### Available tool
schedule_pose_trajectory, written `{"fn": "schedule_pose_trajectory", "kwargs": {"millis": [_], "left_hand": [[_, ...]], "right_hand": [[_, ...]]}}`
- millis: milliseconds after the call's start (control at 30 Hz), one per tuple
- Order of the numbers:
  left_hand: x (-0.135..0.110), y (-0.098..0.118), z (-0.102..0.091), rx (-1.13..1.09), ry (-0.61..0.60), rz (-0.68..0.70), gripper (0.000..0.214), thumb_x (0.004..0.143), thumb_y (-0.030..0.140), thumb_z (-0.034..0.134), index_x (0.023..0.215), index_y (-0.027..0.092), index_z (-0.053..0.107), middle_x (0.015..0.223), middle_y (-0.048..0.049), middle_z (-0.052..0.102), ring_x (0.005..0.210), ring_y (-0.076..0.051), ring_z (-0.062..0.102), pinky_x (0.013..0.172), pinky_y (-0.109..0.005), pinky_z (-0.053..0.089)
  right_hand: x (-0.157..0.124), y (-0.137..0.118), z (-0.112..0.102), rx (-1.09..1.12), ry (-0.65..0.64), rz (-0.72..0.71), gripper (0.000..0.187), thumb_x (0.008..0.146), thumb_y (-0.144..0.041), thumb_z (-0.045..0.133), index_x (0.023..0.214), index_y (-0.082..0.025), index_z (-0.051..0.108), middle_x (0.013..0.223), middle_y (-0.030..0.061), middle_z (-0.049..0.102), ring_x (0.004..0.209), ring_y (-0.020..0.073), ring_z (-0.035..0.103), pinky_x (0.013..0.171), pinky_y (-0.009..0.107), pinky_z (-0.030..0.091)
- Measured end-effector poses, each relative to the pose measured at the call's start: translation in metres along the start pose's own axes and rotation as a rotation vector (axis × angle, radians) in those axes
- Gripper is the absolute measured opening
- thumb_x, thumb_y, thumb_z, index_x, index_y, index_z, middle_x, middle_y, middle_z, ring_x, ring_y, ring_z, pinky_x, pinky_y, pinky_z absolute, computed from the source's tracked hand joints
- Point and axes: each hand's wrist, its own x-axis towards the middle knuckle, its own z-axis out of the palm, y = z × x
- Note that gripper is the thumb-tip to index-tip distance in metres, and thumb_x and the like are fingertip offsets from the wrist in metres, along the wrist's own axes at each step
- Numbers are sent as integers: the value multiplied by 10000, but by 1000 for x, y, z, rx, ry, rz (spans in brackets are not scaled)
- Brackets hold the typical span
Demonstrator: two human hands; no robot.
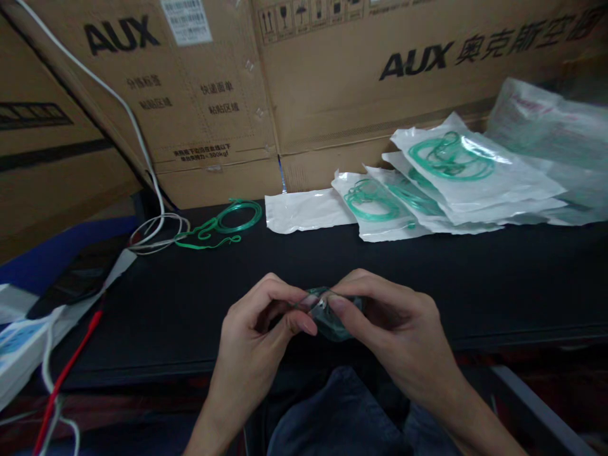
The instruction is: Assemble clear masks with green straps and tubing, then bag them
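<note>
Near the table's front edge, my left hand (263,320) and my right hand (392,316) meet, fingertips close together. Between them is a greenish see-through plastic piece (336,328) with a small white bit at its top; my fingers partly cover it, and I cannot tell if it is a coil of tubing or a small bag. My right thumb and forefinger pinch it at the white bit. The left forefinger and thumb are closed at its left side. Beyond my hands lies a loose coil of green tubing (240,217) with curled thin ends.
At the back right are several white-backed clear packets (503,183) of green tubing and a clear plastic bag (536,114). One packet (308,212) lies white side up. Large cardboard boxes (327,95) stand behind the black table (156,304). White cables (137,126) and a red cable (71,380) run at left.
</note>
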Motion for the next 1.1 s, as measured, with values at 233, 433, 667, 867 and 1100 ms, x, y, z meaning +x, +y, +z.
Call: {"fn": "schedule_pose_trajectory", "kwargs": {"millis": [233, 433, 667, 867, 1100], "left_hand": [[1, 1, -2, -73, -34, -52, 138, 849, 245, 802, 768, 193, 702, 735, 24, 632, 644, -76, 601, 579, -130, 484], [2, 2, -6, -90, -114, -127, 156, 841, 234, 809, 754, 179, 691, 738, 11, 647, 670, -92, 608, 613, -153, 495], [2, 2, -5, -20, -99, -116, 227, 799, 276, 848, 686, 170, 682, 698, 21, 610, 637, -85, 561, 583, -159, 462], [3, 1, -3, -40, -42, -53, 161, 812, 249, 835, 732, 188, 710, 715, 30, 632, 646, -76, 591, 585, -129, 483], [3, 1, -3, -12, 23, -49, 39, 871, 251, 777, 854, 217, 770, 820, 10, 694, 712, -85, 654, 642, -123, 532]], "right_hand": [[2, -4, -2, 0, -41, 33, 133, 899, -175, 712, 887, -239, 828, 765, 4, 732, 695, 122, 645, 615, 221, 486], [1, -4, -6, 15, -79, 117, 106, 898, -222, 729, 905, -231, 834, 773, 13, 723, 706, 133, 632, 623, 240, 479], [0, -3, -5, 21, -107, 109, 117, 901, -198, 720, 907, -229, 833, 794, 19, 736, 731, 140, 653, 645, 253, 480], [1, -1, -2, 47, -32, 147, 96, 887, -242, 740, 892, -229, 835, 741, -4, 691, 687, 115, 589, 608, 228, 449], [7, -3, -7, 243, -127, 289, 123, 899, -291, 753, 988, -279, 838, 828, -11, 763, 751, 105, 647, 680, 184, 508]]}}
